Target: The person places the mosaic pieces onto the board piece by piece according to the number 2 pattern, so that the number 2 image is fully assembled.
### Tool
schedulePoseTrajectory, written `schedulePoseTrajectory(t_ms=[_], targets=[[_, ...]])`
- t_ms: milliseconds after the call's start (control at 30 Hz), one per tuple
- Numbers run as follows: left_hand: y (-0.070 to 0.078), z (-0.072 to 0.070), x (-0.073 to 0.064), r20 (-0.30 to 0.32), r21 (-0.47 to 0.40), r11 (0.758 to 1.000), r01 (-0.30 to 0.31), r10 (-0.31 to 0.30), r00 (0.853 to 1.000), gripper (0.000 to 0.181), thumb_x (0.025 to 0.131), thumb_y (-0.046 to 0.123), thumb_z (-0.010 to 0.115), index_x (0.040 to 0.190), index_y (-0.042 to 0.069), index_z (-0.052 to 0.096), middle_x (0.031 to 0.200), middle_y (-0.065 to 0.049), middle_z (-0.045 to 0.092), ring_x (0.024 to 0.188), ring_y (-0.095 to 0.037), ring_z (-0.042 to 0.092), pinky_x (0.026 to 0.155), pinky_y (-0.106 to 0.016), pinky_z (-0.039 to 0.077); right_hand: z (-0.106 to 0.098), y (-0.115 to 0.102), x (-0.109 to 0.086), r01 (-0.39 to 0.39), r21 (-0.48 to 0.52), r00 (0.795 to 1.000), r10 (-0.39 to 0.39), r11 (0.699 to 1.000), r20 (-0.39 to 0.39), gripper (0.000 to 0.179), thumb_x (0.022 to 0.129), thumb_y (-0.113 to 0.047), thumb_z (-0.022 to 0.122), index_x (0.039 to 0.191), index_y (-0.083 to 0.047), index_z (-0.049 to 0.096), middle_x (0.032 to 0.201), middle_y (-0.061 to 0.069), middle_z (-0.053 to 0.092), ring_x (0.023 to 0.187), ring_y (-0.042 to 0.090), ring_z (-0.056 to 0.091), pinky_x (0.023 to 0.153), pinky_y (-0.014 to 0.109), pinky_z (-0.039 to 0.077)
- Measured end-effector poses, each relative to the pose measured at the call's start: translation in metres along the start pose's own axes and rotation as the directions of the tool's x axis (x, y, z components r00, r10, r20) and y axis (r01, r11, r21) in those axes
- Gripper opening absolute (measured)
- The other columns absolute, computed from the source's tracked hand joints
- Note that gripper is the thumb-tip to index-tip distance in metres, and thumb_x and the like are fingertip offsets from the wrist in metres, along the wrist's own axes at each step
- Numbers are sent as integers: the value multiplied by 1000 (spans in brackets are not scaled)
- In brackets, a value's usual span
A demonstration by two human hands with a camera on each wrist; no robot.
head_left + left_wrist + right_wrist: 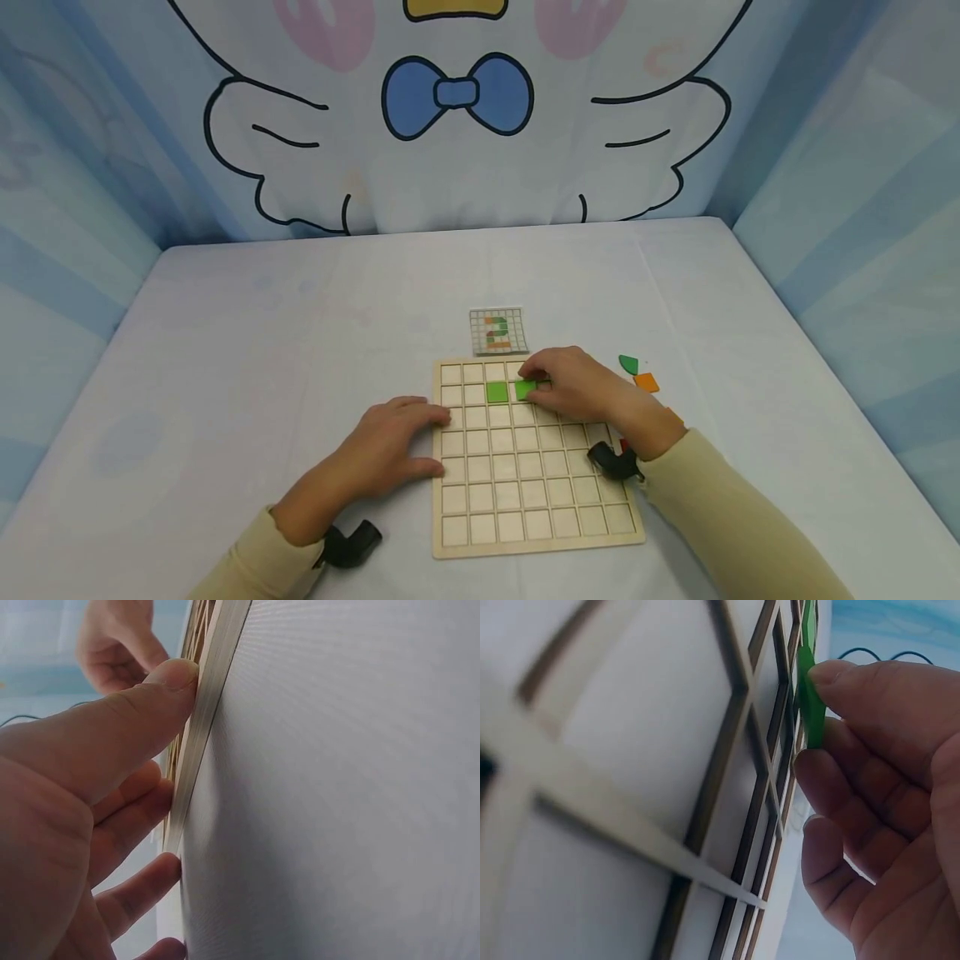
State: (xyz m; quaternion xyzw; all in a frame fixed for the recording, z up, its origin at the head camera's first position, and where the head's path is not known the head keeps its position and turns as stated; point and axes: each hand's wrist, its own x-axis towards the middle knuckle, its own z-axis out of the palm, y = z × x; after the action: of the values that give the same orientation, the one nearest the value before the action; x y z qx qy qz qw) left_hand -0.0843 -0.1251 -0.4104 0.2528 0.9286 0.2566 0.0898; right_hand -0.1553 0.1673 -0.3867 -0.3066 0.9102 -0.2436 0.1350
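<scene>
A wooden grid board (540, 547) lies flat on the table. My right hand (581, 383) pinches a light green square tile (524, 389) between thumb and fingers, over a cell near the board's far edge. In the right wrist view this green tile (812, 705) stands at a tilt to the grid, its lower end by the fingertips. One cell to the left, a matching green tile (497, 392) sits in the grid. Along the board's left edge, my left hand (393, 446) rests with fingers spread, thumb (174, 675) touching the rim.
Beyond the board lies a small gridded card (498, 331) with a green, orange and red figure. Right of the board are a dark green rounded piece (628, 364) and an orange piece (647, 382); more pieces are partly hidden by the right arm. Printed curtains enclose the table.
</scene>
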Motion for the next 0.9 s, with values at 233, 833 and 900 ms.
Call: schedulePoseTrajectory(t_ms=[233, 833, 900], targets=[[0, 1, 1, 2, -2, 1000, 7, -7, 1000, 55, 77, 26, 88, 126, 12, 66, 130, -4, 64, 129, -31, 50, 102, -57, 39, 6, -3, 4, 32, -36, 999, -32, 999, 8, 28, 96, -12, 66, 121, -1, 67, 118, 9, 67, 110, 28, 63, 94, 41, 50], [2, -1, 0, -5, -7, 1000, 6, -6, 1000, 57, 77, 27, 88, 127, 11, 66, 129, -4, 64, 128, -32, 51, 102, -57, 39, 7, -9, 6, 54, -93, 999, -53, 994, 11, 24, 95, -11, 67, 118, -2, 69, 114, 8, 68, 107, 27, 64, 93, 41, 50], [2, -1, 0, 0, -8, 1000, 13, -13, 1000, 58, 77, 26, 88, 127, 11, 65, 130, -4, 64, 129, -32, 51, 102, -57, 39, 7, -9, 5, 49, -90, 999, -48, 995, 19, 24, 96, -11, 67, 118, -3, 69, 114, 7, 68, 107, 27, 63, 93, 42, 50]])
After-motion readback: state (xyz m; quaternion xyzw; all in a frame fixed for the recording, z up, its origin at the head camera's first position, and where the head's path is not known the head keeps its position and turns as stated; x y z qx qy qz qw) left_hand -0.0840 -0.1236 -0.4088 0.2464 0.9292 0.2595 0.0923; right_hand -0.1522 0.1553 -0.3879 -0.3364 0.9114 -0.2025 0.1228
